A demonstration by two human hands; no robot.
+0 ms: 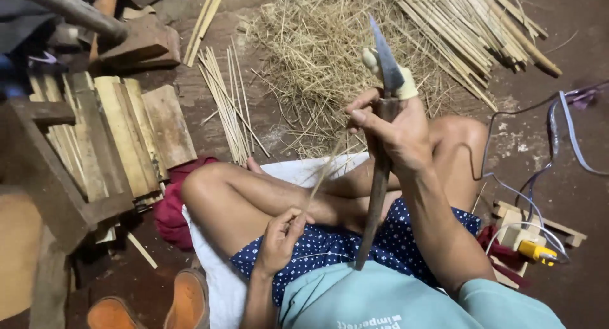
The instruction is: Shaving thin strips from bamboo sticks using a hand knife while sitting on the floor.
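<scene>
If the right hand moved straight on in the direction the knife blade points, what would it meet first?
Probably the straw pile on the floor: the right hand aims the knife up-frame over it. Depth is unclear.

Wooden planks (136, 129) lie left, a straw heap (317, 50) ahead, cut sticks (457, 25) beyond, cables (558, 126) right.
</scene>
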